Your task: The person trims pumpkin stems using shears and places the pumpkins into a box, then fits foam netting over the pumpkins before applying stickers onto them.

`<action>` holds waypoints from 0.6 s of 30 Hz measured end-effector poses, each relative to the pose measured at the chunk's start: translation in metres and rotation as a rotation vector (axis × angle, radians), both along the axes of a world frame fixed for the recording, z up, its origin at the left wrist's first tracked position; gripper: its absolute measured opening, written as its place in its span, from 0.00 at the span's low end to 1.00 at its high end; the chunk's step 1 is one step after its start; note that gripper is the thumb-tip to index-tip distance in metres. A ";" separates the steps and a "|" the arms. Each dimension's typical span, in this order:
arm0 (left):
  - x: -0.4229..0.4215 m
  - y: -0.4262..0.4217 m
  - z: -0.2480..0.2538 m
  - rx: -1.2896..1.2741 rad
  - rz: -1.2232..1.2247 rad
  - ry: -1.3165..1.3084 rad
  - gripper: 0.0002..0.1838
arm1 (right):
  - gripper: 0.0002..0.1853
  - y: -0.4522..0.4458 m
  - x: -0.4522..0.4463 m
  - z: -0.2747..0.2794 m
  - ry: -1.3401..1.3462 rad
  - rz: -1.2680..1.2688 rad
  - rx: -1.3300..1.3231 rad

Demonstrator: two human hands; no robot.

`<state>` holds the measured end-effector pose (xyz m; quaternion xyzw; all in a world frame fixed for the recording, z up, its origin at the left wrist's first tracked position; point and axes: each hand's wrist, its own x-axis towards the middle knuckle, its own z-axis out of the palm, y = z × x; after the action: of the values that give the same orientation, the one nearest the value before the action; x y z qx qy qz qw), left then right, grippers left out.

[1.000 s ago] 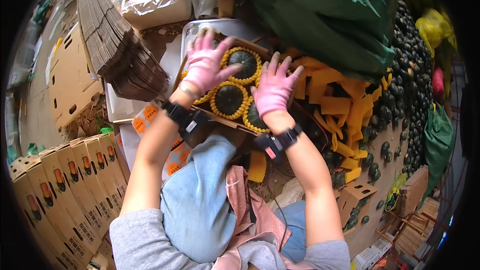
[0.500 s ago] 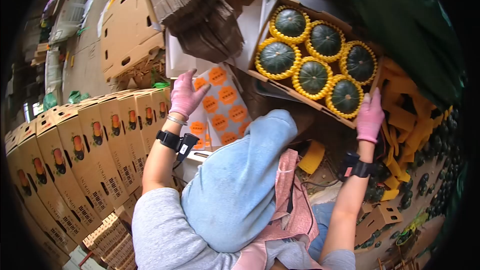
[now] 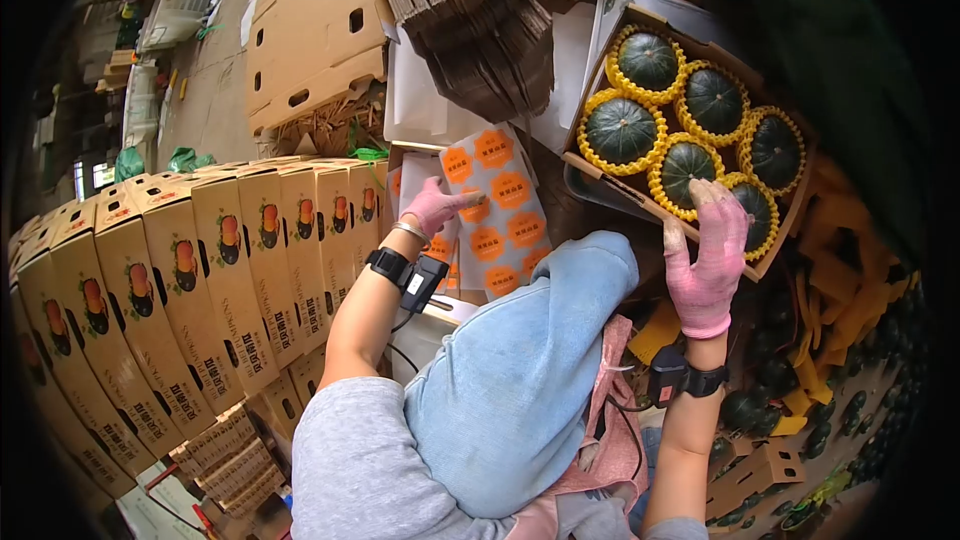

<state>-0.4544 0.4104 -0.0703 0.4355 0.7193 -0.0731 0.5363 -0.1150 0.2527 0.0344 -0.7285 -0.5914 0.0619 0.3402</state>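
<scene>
My left hand (image 3: 438, 208), in a pink glove, lies at the left edge of a sheet of orange stickers (image 3: 500, 202), fingers apart, the index finger stretched over it. My right hand (image 3: 708, 265), also gloved in pink, is at the near edge of an open cardboard box (image 3: 640, 202). Its fingers are spread, with the fingertips near a dark green pumpkin (image 3: 684, 170) in a yellow foam net. Several such pumpkins fill the box, which sits on a metal tray (image 3: 612, 2).
A row of printed cartons (image 3: 215, 280) stands at the left. Folded cardboard (image 3: 470, 20) is stacked above the stickers, beside a flat carton (image 3: 315, 35). Yellow foam nets (image 3: 835, 270) and loose pumpkins (image 3: 850, 410) lie at the right; dark green cloth (image 3: 800, 30) hangs at upper right.
The view has turned left. My left hand has left the pumpkin box and come to the stickers. My right hand has shifted from the box's right corner to its near edge.
</scene>
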 end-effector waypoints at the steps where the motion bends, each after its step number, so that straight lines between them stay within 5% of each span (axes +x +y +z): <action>1: -0.006 -0.002 -0.005 0.116 -0.055 0.041 0.56 | 0.22 -0.001 0.000 0.001 0.007 -0.006 -0.007; 3: -0.016 -0.003 0.003 0.302 -0.183 0.190 0.48 | 0.22 -0.009 0.001 0.004 0.013 -0.027 -0.012; 7: -0.057 -0.008 0.019 0.215 -0.438 0.504 0.41 | 0.20 -0.033 0.012 -0.001 0.035 -0.111 -0.052; 12: -0.086 -0.043 -0.015 0.003 -0.327 0.510 0.45 | 0.18 -0.040 0.001 -0.009 0.127 -0.108 -0.116; 14: -0.083 -0.056 -0.025 0.057 -0.336 0.586 0.38 | 0.19 -0.041 -0.008 -0.015 0.122 -0.071 -0.135; 18: -0.094 -0.045 -0.010 0.094 -0.148 0.181 0.18 | 0.16 -0.041 -0.017 -0.008 -0.010 -0.007 -0.074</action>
<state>-0.5484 0.3656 -0.0806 0.5037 0.7334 -0.1176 0.4411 -0.1321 0.2120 0.0269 -0.7428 -0.5880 0.0789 0.3103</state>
